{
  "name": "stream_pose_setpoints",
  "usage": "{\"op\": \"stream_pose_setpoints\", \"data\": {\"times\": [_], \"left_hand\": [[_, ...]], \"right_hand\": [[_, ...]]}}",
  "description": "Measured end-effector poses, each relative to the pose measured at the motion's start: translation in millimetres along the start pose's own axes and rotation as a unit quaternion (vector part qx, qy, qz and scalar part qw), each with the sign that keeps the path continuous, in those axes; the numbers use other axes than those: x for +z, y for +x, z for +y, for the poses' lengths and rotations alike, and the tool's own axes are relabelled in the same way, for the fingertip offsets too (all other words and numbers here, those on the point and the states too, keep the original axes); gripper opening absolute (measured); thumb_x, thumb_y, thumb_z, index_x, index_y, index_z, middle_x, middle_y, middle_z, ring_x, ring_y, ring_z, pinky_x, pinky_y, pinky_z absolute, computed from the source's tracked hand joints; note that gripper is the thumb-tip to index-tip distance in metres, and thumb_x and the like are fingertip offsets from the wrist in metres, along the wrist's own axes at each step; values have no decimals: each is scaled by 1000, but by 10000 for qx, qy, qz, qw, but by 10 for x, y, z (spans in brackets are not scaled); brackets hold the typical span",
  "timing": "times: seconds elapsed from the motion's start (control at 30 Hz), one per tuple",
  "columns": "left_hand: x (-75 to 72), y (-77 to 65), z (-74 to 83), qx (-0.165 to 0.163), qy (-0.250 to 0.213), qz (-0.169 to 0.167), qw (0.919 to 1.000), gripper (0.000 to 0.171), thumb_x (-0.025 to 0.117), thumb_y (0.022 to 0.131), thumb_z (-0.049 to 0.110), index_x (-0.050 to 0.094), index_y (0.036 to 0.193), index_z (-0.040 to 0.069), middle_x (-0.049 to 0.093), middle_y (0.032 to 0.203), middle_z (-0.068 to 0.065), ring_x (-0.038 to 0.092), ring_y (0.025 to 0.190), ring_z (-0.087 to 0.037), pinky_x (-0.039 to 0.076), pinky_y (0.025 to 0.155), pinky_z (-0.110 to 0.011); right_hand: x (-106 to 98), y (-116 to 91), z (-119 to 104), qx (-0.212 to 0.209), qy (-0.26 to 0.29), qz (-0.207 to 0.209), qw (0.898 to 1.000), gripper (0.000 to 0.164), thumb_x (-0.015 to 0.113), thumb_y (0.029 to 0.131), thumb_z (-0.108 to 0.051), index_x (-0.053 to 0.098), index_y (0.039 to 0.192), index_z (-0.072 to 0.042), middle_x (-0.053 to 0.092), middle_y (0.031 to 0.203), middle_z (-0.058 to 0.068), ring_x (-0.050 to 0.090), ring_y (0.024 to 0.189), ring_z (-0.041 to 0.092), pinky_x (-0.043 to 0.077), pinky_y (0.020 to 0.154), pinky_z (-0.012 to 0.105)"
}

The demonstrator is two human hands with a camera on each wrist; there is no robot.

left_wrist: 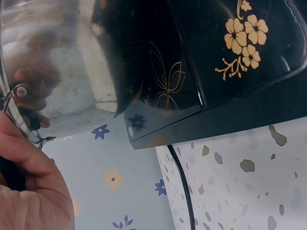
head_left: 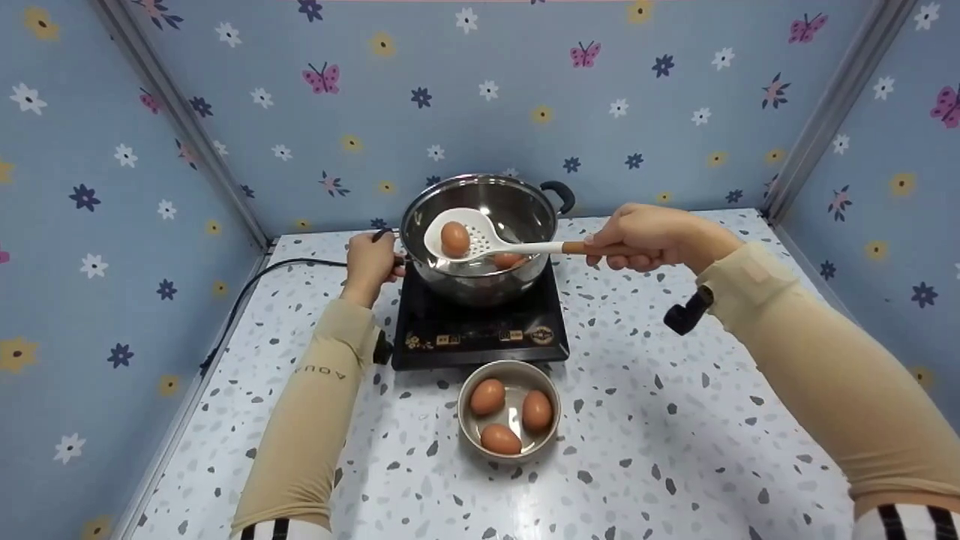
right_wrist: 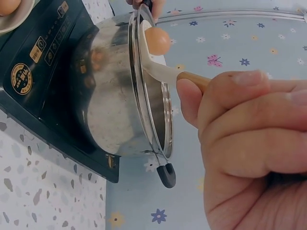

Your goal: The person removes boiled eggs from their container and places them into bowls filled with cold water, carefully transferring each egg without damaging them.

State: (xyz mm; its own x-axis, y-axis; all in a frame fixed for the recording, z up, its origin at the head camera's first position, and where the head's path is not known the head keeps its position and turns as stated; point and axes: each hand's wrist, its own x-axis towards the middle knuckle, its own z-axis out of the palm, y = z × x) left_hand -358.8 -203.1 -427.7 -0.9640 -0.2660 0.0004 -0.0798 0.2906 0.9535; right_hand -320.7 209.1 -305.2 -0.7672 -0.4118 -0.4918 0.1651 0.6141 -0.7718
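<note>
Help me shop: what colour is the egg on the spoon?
Brown egg, clearest in the head view.

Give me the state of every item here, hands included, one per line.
Pot: uncovered, upright on the cooktop
Cooktop: beneath the pot; on or off, cannot tell
Slotted spoon: at the pot's mouth, carrying one egg
Egg in pot: partly hidden
Bowl: upright, uncovered, holding three eggs
Eggs: brown, no cracks visible
Left hand: gripping a pot handle
Right hand: gripping the slotted spoon
</note>
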Motion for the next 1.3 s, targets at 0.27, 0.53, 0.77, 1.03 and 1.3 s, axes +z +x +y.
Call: {"op": "stream_pose_setpoints", "data": {"times": [0.27,0.53,0.77,1.03,1.3], "left_hand": [[-20,-12,-6,25,-69,-26,10000,36,44,112,20,66,122,-8,66,73,0,59,44,0,49,45,-15],[-3,-21,7,43,-86,-71,9999,36,45,112,19,66,123,-8,66,75,-1,60,45,-1,49,45,-15],[-18,-32,0,41,-48,-92,9999,35,45,112,19,65,122,-8,66,76,-2,60,47,-2,50,46,-15],[-42,-5,-1,87,-26,-137,9999,34,44,112,20,65,117,-6,67,77,-5,59,45,-3,48,45,-16],[-28,-18,0,77,23,-153,9999,36,44,112,20,65,121,-8,67,79,-6,58,44,-2,49,45,-16]], "right_hand": [[-33,-144,32,55,-4,35,10000,32,60,112,-33,78,112,-6,56,60,-5,35,42,5,29,42,19],[-90,-312,134,-62,113,-61,9999,31,57,113,-27,76,113,-3,56,62,-3,37,43,6,31,42,20],[-95,-476,210,-74,-173,-225,9996,33,59,112,-31,78,111,-5,56,60,-5,35,41,5,29,41,19],[-94,-612,288,-163,-258,-394,9988,34,59,112,-33,79,112,-5,56,60,-5,34,40,5,29,40,20],[-104,-656,411,-295,-125,-705,9970,30,59,113,-28,80,106,-7,57,60,-4,35,39,4,29,40,19]]}}
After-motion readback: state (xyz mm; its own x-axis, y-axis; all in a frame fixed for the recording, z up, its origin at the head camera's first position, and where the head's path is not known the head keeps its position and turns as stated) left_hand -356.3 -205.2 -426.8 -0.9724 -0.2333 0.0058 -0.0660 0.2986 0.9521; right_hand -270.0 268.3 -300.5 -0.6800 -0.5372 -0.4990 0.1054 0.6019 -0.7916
